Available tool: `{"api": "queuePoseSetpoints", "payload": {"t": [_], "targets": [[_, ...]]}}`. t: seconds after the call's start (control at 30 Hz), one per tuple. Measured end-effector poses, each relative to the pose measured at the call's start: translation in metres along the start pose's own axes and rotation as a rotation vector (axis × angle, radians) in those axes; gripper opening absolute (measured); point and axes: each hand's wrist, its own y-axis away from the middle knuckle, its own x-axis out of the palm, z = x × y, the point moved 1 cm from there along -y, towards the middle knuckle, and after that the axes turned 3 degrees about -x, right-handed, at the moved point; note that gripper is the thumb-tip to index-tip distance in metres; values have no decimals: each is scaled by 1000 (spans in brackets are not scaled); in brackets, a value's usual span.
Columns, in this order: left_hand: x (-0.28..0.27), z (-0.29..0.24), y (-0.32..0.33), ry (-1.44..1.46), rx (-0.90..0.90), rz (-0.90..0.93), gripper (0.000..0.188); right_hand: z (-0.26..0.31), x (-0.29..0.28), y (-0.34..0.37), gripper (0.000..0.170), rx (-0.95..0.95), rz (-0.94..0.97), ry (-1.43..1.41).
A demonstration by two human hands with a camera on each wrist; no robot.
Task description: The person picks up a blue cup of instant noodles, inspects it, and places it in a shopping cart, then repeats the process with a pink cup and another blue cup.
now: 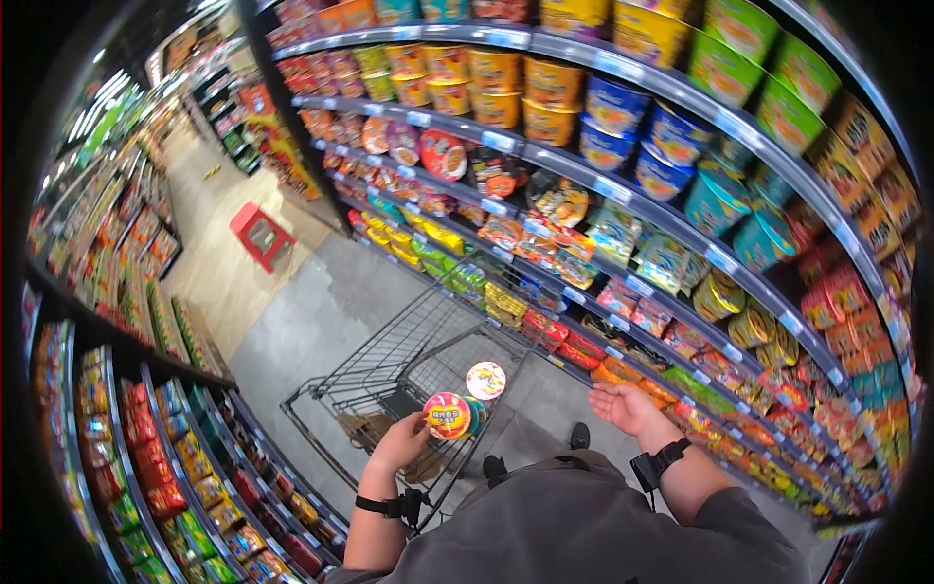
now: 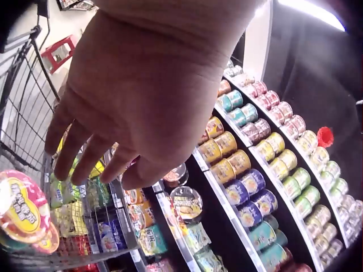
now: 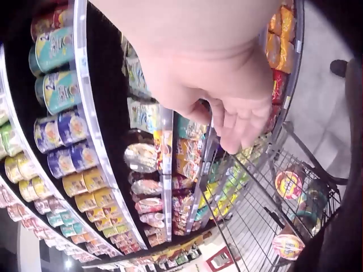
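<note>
In the head view my left hand (image 1: 399,444) is over the near side of a shopping cart (image 1: 336,380), fingertips at the edge of a noodle cup's pink and yellow lid (image 1: 449,416). The left wrist view shows that hand (image 2: 130,96) with fingers extended and nothing gripped, the lid (image 2: 24,207) off to one side. Beside it in the cart are a teal cup (image 1: 476,417) and another cup with a pale round lid (image 1: 485,381). My right hand (image 1: 628,407) is held out between the cart and the shelves, palm up, fingers loosely bent, holding nothing.
Tall shelves (image 1: 530,146) of noodle cups and packets curve along the right side. More racks of packets (image 1: 165,457) stand at the left. A red-framed stand (image 1: 261,237) is on the aisle floor ahead. A shoe (image 1: 580,435) shows near the cart.
</note>
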Motion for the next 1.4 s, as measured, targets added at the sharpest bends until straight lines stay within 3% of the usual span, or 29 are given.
{"api": "queuePoseSetpoints", "payload": {"t": [0.07,0.17,0.3,0.63,0.8,1.07,1.17,1.4], "targets": [[10,-2,-21,6,67,32,47,4,-26,16,27,-48,-34,-38],[23,-58,-29,-94,28,74,47,9,-75,44,28,-104,-97,-143],[61,-119,-65,-254,144,124,48,22,-136,94,29,-200,-171,-224],[212,-299,-132,-293,467,284,47,51,-281,201,34,-460,-273,-402],[272,-364,-136,-223,595,318,47,74,-314,242,39,-560,-245,-268],[302,-424,-125,-88,606,271,47,132,-321,257,45,-594,-155,-71],[294,-452,-119,68,661,210,49,166,-300,254,45,-666,-62,0],[279,-527,-111,11,842,55,53,251,-222,247,51,-833,136,117]]}}
